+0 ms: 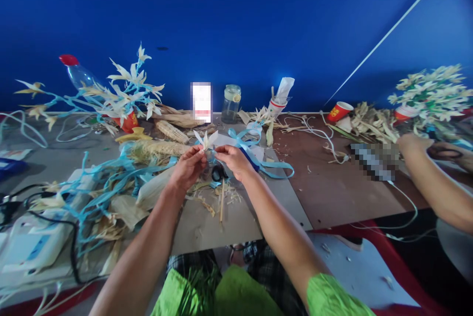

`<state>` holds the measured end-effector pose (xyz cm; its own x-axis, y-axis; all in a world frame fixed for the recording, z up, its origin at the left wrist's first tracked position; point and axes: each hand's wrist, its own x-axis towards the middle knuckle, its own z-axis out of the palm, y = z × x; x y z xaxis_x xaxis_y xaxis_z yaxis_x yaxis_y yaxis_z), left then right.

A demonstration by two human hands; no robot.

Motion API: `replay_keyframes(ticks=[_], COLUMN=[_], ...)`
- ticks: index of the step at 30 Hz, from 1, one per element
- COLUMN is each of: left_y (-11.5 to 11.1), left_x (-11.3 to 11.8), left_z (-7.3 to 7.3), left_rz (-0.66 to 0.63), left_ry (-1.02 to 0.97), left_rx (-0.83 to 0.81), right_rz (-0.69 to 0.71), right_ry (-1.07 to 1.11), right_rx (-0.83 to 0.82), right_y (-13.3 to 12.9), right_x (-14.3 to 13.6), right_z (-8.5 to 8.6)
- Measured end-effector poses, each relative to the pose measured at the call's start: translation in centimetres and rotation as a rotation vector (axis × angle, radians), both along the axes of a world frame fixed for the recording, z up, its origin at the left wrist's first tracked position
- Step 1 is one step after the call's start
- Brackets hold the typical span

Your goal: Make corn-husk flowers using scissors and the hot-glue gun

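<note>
Between my fingertips is a small cream flower (205, 142) with pointed petals, apparently made of corn husk. My left hand (190, 164) pinches it at its base. Close beside it, the fingers of my right hand (233, 158) are pinched together at the end of a light blue strip, partly hidden by the fingers. A black roll of tape (218, 173) lies just below my hands. Under that, a thin stick (222, 203) rests among husk scraps. Light blue ribbon (279, 167) loops across the table to the right of my right hand.
Blue-wrapped branches (111, 183), husks and a power strip (40, 239) crowd the left. Husk-flower arrangements stand in a red cup (127, 121) at back left and a cup (404, 114) at far right. A glass bottle (231, 104) stands behind. Another person's hands (416, 146) are at right.
</note>
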<state>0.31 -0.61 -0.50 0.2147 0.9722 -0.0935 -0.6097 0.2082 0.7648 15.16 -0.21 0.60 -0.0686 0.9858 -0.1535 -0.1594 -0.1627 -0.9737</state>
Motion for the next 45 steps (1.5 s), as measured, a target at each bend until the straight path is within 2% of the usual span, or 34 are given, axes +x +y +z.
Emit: replay_keyframes(ticks=[6, 14, 22, 37, 45], left_y=[-0.3, -0.5, -0.5, -0.4, -0.1], left_x=[0.1, 0.1, 0.3, 1.2, 1.0], left_z=[0.1, 0.3, 0.5, -0.3, -0.3], left_rz=[-0.083, -0.105, -0.175, 0.075, 0.138], left_ry=[0.02, 0.065, 0.14, 0.449, 0.295], left_rx=[-0.004, -0.008, -0.027, 0.15, 0.074], right_rz=[0.02, 0.068, 0.123, -0.013, -0.013], right_ry=[0.07, 0.195, 0.221, 0.016, -0.169], right_rx=[0.034, -0.067, -0.124, -0.037, 0.061], right_y=[-0.2, -0.5, -0.3, 0.0, 0.1], right_x=[-0.3, -0.1, 0.1, 0.0, 0.3], right_z=[0.4, 1.2, 0.8, 0.0, -0.3])
